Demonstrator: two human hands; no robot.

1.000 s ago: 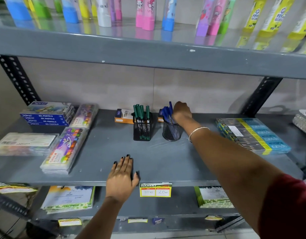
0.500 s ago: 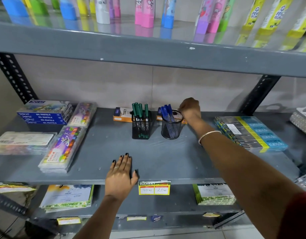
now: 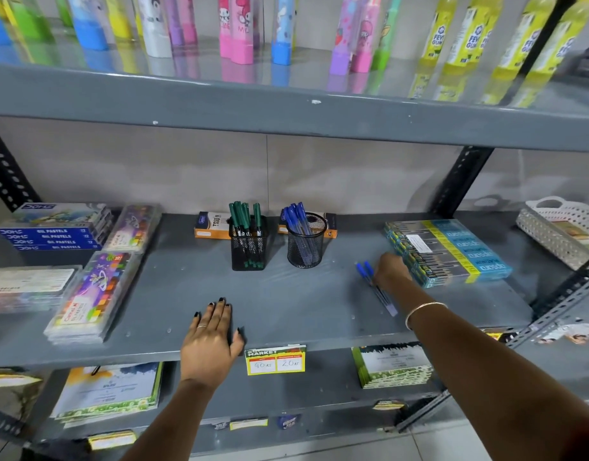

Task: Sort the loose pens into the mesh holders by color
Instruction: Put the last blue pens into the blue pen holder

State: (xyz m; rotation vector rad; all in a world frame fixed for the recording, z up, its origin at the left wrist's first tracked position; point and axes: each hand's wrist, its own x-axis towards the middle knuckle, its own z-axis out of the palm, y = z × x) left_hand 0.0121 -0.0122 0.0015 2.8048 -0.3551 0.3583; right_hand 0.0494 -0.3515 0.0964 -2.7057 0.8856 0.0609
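Blue-capped pens (image 3: 372, 282) in right hand's (image 3: 390, 272) closed grip; left hand (image 3: 210, 341) flat, empty, on smooth grey shelf (image 3: 303, 311)

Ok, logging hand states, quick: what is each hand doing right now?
Left hand: open, flat on the shelf, holding nothing.
Right hand: closed on two blue pens.

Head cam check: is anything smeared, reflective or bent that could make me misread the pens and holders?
Head view: the right hand and the two loose blue pens are motion-blurred; the round black mesh holder and square black mesh holder stay sharp; the glossy upper grey shelf mirrors the bottles; wide-angle bending bows the frame edges.
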